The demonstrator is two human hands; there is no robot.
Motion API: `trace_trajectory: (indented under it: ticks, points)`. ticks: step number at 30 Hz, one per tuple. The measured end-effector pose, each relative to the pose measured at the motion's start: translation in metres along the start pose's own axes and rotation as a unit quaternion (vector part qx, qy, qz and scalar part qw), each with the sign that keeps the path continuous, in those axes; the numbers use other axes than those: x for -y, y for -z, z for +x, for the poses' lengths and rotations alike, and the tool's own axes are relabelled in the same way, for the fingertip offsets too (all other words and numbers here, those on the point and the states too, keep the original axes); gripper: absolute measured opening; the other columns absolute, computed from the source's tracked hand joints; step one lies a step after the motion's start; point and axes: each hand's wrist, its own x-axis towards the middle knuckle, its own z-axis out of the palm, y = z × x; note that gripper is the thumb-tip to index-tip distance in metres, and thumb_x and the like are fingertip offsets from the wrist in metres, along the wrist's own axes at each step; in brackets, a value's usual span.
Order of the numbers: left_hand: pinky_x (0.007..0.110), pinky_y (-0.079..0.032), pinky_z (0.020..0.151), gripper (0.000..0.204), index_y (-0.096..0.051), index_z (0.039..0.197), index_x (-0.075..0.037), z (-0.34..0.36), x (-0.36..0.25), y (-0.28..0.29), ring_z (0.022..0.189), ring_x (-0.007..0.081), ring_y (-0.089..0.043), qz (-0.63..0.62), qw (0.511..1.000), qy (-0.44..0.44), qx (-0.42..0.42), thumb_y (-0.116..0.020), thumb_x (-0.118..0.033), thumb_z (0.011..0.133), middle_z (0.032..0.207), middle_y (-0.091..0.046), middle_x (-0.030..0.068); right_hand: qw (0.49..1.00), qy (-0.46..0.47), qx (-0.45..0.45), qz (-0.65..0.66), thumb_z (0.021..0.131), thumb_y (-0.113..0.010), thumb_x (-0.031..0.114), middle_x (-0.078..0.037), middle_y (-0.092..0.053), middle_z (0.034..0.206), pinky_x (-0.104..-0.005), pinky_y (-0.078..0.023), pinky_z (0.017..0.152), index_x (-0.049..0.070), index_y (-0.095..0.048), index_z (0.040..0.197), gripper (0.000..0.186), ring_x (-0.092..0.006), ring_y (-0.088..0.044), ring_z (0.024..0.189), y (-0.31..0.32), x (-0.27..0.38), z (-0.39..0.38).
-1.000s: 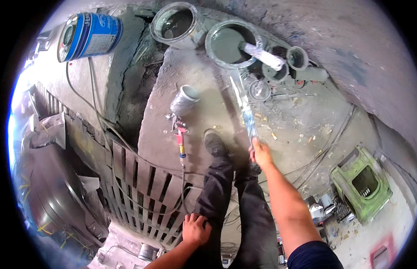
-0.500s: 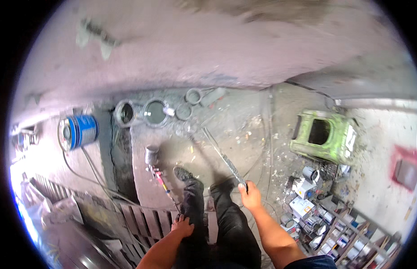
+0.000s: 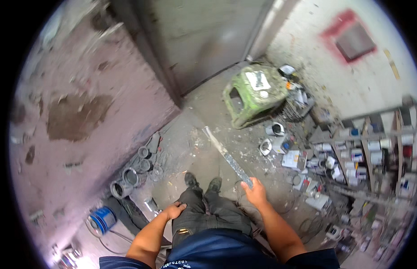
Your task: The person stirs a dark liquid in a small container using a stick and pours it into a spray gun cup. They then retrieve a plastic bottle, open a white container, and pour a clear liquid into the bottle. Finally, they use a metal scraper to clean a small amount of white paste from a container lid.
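Observation:
A long, narrow stick [image 3: 231, 162], crusted with grey and whitish paint, slants up and to the left from my right hand [image 3: 255, 193]. My right fingers are wrapped round its lower end, and its pale far tip is over the floor. My left hand [image 3: 175, 210] lies against my left thigh, fingers stretched over the dark trousers [image 3: 197, 224], with nothing seen in it. A small metal cup [image 3: 150, 204] is on the floor just beyond the left hand. My two dark shoes [image 3: 214, 184] stand on the paint-spotted concrete.
Open grey-stained pots [image 3: 131, 177] line the foot of the pink wall [image 3: 83, 152]. A blue bucket [image 3: 102, 219] stands at lower left. A green plastic stool [image 3: 253, 96] stands ahead. On the right are cans, boxes and a crowded shelf [image 3: 370, 148]. Hoses [image 3: 311, 226] loop across the floor.
My view has turned to the right, bringing the stool and shelf nearer the middle. The stick stays in my right hand, and my left hand remains at my thigh.

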Motion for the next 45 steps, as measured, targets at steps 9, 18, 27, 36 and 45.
trace_trajectory:
  ticks: [9,18,27,36,45]
  points:
    - [0.036,-0.048,0.085,0.046,-0.065,0.109,0.003,0.102,-0.115,0.076,0.095,0.0279,-0.066,0.023,0.985,-0.150,-0.080,-0.060,-0.039,0.089,0.100,-0.069,0.0184,0.957,-0.197,-0.146,0.156,0.089,-0.067,0.033,-0.006,-0.064,0.077,-0.0319,-0.048,0.069,0.000,-0.064,0.098,0.035,-0.0142,-0.057,0.072,0.070,-0.017,0.011]
    - [0.032,-0.044,0.055,0.027,-0.065,0.083,-0.004,0.305,-0.406,0.164,0.060,0.0136,-0.055,-0.119,0.962,-0.236,-0.067,-0.062,-0.030,0.088,0.066,-0.062,0.0031,0.895,-0.326,-0.219,0.211,0.089,-0.066,0.036,-0.008,-0.062,0.076,-0.0335,-0.046,0.067,-0.002,-0.063,0.098,0.040,-0.0162,-0.055,0.072,0.094,-0.011,0.069]
    - [0.031,-0.047,0.058,0.030,-0.066,0.078,-0.003,0.441,-0.627,0.205,0.066,0.0171,-0.060,-0.118,0.954,-0.151,-0.228,-0.070,-0.032,0.081,0.076,-0.064,0.0084,0.874,-0.405,-0.185,0.195,0.089,-0.066,0.035,-0.008,-0.060,0.077,-0.0332,-0.046,0.068,-0.002,-0.061,0.100,0.039,-0.0163,-0.053,0.071,0.085,0.001,0.085]
    - [0.039,-0.052,0.084,0.044,-0.066,0.106,0.002,0.443,-0.674,0.173,0.104,0.0344,-0.065,-0.041,0.936,0.013,-0.349,-0.070,-0.028,0.074,0.111,-0.066,0.0232,0.841,-0.452,-0.191,0.227,0.088,-0.067,0.041,-0.007,-0.060,0.073,-0.0310,-0.046,0.065,-0.001,-0.062,0.099,0.044,-0.0139,-0.052,0.067,0.082,0.005,0.095]
    - [0.032,-0.053,0.076,0.020,-0.055,0.106,0.001,0.295,-0.674,0.175,0.084,0.0231,-0.065,0.034,0.797,-0.534,-0.281,-0.060,0.003,0.086,0.093,-0.063,0.0143,0.831,-0.448,-0.214,0.250,0.087,-0.068,0.039,-0.012,-0.062,0.076,-0.0337,-0.047,0.067,-0.001,-0.061,0.100,0.043,-0.0190,-0.056,0.070,0.079,0.002,0.090]
